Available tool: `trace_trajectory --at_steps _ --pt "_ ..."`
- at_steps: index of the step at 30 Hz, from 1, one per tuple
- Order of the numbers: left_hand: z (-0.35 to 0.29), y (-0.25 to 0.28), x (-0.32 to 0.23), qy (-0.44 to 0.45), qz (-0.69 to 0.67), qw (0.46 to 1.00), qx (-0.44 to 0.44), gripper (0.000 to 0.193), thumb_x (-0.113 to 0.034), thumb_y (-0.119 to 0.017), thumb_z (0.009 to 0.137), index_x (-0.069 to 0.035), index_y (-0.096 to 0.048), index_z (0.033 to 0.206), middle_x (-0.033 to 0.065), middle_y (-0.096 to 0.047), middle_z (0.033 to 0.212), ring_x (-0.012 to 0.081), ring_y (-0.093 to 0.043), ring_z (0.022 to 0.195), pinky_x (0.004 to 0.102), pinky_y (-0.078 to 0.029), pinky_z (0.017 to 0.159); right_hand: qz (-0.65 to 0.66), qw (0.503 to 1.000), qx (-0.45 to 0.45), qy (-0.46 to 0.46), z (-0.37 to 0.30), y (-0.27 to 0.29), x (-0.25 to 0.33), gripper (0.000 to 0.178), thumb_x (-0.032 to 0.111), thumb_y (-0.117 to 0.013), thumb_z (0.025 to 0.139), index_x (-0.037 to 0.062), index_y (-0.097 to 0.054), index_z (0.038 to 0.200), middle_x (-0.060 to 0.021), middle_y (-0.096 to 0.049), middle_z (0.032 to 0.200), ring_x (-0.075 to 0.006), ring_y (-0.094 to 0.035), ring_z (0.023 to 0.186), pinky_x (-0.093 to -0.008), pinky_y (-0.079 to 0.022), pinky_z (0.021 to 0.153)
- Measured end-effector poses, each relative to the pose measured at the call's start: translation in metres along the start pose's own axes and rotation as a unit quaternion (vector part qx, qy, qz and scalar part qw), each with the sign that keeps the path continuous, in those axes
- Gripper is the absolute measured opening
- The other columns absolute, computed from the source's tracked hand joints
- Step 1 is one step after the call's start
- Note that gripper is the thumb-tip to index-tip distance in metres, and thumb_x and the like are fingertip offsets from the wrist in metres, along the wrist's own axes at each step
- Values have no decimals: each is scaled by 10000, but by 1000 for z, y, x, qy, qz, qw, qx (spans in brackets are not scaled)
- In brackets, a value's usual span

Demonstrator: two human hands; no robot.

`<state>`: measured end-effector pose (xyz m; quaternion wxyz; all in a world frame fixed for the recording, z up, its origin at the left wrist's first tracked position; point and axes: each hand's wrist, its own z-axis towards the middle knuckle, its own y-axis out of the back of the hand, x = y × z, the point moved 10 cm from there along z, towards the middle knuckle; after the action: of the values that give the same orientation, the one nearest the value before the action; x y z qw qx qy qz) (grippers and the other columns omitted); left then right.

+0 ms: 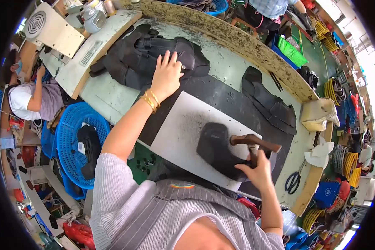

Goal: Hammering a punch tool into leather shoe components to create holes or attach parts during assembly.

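Here's your tabletop point(116, 102), pale green and scuffed, dark specks scattered toward the far side, a worn ledge point(246, 38) curving along behind. A black mat point(221, 88) lies across it, and on that a pale board point(179, 135), smudged grey, with the black piece point(212, 143) flat on top. Your right hand point(259, 171) is wrapped round the hammer point(260, 142), its head just beside that piece! Over to your left hand point(167, 77): fingers loosely spread, resting on the dark pile point(129, 58) at the back. Out right, more black parts point(271, 102) sit by the ledge, scissors point(293, 182) nearer you. Off the tabletop, a blue basket point(63, 141) stands at your left, a seated co-worker point(37, 98) beyond it. Far side of the room: a green basket point(291, 52), and yellow ones point(330, 89) along the floor.
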<state>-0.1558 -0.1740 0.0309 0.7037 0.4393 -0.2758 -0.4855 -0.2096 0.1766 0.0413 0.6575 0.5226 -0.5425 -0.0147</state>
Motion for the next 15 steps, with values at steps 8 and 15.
trace_trajectory --at_steps 8,15 --pt "-21 48 6 -19 -86 996 -25 203 -139 -654 776 -32 -557 919 117 -497 978 303 -529 909 412 -414 821 -183 945 -233 139 107 119 8 350 280 -710 780 -1 -509 837 -147 -558 786 -314 -539 764 -383 -418 701" --pt "-21 167 22 58 -244 955 -160 186 -112 -634 837 -1 -486 820 119 -477 833 278 -558 667 363 -459 573 112 953 -281 -37 -14 115 -72 199 166 -595 888 -29 -562 912 -118 -646 804 -170 -622 739 -295 -480 678"
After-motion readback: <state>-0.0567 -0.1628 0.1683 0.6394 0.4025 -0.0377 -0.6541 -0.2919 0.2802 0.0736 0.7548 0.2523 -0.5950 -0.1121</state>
